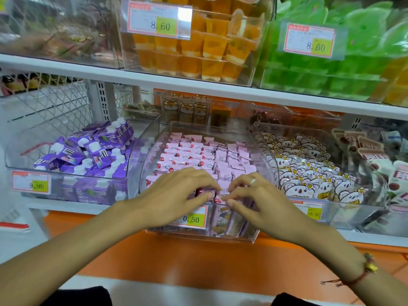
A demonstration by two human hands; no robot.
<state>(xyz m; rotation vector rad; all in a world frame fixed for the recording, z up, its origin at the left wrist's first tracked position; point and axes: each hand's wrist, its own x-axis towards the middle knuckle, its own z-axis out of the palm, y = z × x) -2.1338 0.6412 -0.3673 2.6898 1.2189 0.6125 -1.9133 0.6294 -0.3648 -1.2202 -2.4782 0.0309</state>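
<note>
The clear bin [152, 155] is sitting well forward on the white shelf [375, 238], so to my eye a careless tug is risking sliding it toward the orange ledge [198, 261] below. A smaller worry is that the pink packets [198, 155] inside are standing in tight rows, and pulling one free could be tipping its neighbours. The left hand [176, 193] and right hand [258, 202] are both curling over the front row, pinching packets there. The shop is crowding round: an upper shelf [88, 71] carrying orange jelly cups [198, 51] and green cups [331, 69], bins of purple cartons [88, 151] and koala packets [309, 173] flanking, and a small price tag [194, 218] in front.
</note>
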